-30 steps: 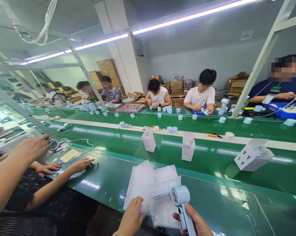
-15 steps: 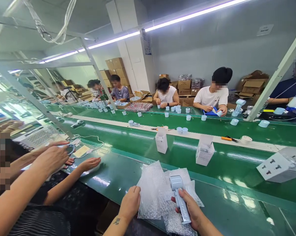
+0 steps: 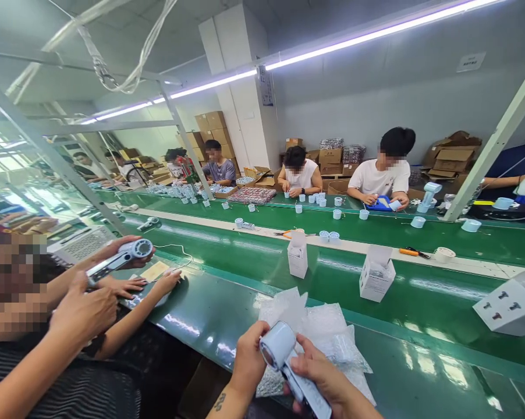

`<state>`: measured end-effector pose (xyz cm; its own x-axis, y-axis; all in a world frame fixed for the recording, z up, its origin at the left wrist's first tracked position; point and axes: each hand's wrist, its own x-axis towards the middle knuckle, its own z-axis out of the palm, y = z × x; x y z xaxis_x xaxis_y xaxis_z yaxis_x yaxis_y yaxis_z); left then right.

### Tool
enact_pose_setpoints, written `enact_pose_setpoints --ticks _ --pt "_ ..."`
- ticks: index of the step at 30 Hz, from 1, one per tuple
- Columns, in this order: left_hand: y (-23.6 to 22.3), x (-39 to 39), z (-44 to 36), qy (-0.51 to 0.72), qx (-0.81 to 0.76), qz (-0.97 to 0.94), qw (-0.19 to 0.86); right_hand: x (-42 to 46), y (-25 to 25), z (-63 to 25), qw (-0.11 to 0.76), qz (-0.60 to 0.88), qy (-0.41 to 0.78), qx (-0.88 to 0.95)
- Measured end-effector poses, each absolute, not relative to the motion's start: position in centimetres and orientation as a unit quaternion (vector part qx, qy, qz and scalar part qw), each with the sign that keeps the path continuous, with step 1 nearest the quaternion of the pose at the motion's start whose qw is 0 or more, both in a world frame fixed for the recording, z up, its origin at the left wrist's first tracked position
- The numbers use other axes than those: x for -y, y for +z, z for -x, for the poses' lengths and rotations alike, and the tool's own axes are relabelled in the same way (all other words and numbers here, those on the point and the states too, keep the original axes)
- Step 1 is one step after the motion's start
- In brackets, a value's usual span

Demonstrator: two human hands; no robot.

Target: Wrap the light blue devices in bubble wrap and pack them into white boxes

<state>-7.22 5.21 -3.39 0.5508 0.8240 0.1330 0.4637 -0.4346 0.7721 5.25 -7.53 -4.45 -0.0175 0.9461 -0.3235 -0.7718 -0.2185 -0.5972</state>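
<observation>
A pale blue handheld fan point(image 3: 284, 358) is gripped by its handle in my right hand point(image 3: 323, 381), head tilted to the left. My left hand point(image 3: 248, 358) is closed against the fan's round head from the left. Both hands hover over a pile of clear bubble-wrap bags point(image 3: 317, 331) lying on the near green bench point(image 3: 419, 384).
White open cartons point(image 3: 298, 254) point(image 3: 376, 272) point(image 3: 509, 304) ride the green conveyor. A person at my left holds a similar fan point(image 3: 121, 257); other hands rest on the bench there. Across the belt, seated people work among small blue parts point(image 3: 327, 235). Orange cutters point(image 3: 410, 252) and tape lie nearby.
My right hand swung the fan to the left and lower, off the bubble wrap. My left hand let go of the wrap and closed on the fan's head. The neighbour raised a fan.
</observation>
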Motion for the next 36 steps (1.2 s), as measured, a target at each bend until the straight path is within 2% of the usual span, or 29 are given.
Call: enact_pose_setpoints --ticks 5,10,17,22,25,28,36 --pt "-3.2 -4.5 8.0 0.26 -0.401 -0.76 0.439 8.4 -4.3 -6.8 0.548 0.399 0.71 0.191" --pt "-2.2 -3.3 7.8 0.282 -0.375 -0.764 0.443 9.8 -3.6 -6.6 0.542 0.458 0.669 0.22" --pt "-1.4 -2.6 8.1 0.267 -0.229 -0.89 0.29 11.3 -2.6 -6.5 0.52 0.503 0.637 0.266" --pt "-1.3 -2.8 9.5 0.251 -0.136 -0.949 0.132 11.9 -3.4 -6.3 0.598 0.442 0.634 0.212" --pt "-1.5 -2.0 10.1 0.276 -0.127 -0.947 0.102 12.1 -3.7 -5.8 0.627 0.443 0.617 0.174" --pt "-1.4 -1.2 10.0 0.301 -0.127 -0.933 0.152 12.2 -3.7 -5.1 0.632 0.447 0.611 0.164" --pt "-0.9 -1.4 9.1 0.257 -0.308 -0.805 0.437 12.4 -3.4 -3.5 0.609 0.528 0.567 0.171"
